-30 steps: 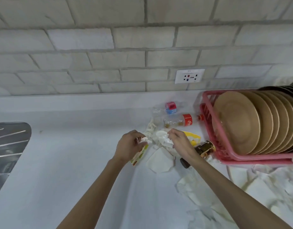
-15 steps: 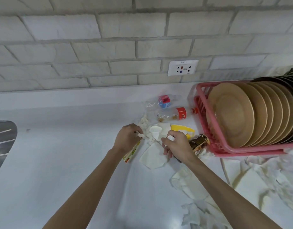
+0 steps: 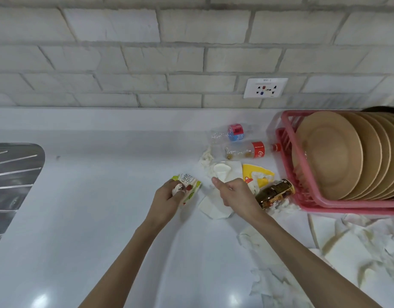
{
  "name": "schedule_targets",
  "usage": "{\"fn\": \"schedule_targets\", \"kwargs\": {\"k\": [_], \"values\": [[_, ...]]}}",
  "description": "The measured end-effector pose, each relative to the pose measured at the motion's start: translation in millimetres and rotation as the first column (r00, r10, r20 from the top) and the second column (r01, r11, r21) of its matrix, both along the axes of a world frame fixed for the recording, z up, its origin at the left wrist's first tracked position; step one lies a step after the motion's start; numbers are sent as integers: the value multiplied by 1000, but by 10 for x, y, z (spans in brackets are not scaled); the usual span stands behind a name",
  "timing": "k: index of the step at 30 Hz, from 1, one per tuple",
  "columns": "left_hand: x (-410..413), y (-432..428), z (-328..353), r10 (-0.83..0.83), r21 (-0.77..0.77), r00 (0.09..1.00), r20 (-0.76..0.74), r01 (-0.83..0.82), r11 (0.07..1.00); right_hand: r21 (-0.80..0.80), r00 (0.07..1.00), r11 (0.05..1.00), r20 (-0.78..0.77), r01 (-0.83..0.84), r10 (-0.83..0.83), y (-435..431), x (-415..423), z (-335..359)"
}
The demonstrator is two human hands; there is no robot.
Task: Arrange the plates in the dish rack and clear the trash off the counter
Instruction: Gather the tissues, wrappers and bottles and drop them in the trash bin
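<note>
Where the plates (image 3: 329, 154) stand: on edge, in a packed row in the pink rack (image 3: 351, 206). We judge that half done, with the trash left.
Left hand (image 3: 169, 197): well left of the rack, fingers clenched round a carton (image 3: 190, 185), with a tissue wad (image 3: 177, 189) pinned against it.
Carton: printed card, a flat box. Its long axis runs away from us and tilts toward the rack, poking out past the fingers.
Right hand (image 3: 234, 196): between the left hand and the rack, thumb stuck out leftward and fingers bent down over a napkin (image 3: 213, 211). We cannot tell whether they pinch it or only press.
Napkin: thin white sheet, flat on the counter (image 3: 102, 218), showing on the side of the palm away from the rack.
Key relation: loose trash lies beyond the right fingers and rackward of them. The right hand is nearer, and the left is already full.
Cup (image 3: 221, 171): crushed, white, just beyond the right thumb.
Wrapper (image 3: 257, 172): yellow, creased, between the cup and the rack.
Brown bottle (image 3: 276, 193): glossy, on its side beside the rack's near corner, its long axis slanting toward the rack.
Cola bottle (image 3: 247, 151): clear plastic with a red label, lying with its cap close to the rack.
Clear bottle (image 3: 229, 134): crumpled, wallward of the cola bottle.
Towels (image 3: 347, 252): rumpled white sheets in front of the rack.
Handling: we expect the bottles to roll and the paper to crush easily.
</note>
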State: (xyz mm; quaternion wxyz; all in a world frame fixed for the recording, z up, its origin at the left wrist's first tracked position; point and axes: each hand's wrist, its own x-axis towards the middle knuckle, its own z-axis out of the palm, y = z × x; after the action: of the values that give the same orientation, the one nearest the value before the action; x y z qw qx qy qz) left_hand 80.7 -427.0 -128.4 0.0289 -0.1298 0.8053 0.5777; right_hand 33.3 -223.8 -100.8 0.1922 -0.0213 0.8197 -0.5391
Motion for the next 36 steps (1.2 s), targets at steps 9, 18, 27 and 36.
{"fn": "schedule_targets", "kwargs": {"k": [9,18,27,36], "values": [[323,286,111,-232,335,972,47,204,920,-53,954,994,291,91,-72,11,692,62],[822,841,52,-413,340,902,123,353,872,-140,938,940,207,310,-279,376,1510,80],[1498,2088,238,-515,258,822,242,457,851,-285,836,791,284,541,-470,1586,2649,135],[2659,3622,71,-741,195,663,108,717,670,-332,665,578,298,745,-685,3114,4151,-427]]}}
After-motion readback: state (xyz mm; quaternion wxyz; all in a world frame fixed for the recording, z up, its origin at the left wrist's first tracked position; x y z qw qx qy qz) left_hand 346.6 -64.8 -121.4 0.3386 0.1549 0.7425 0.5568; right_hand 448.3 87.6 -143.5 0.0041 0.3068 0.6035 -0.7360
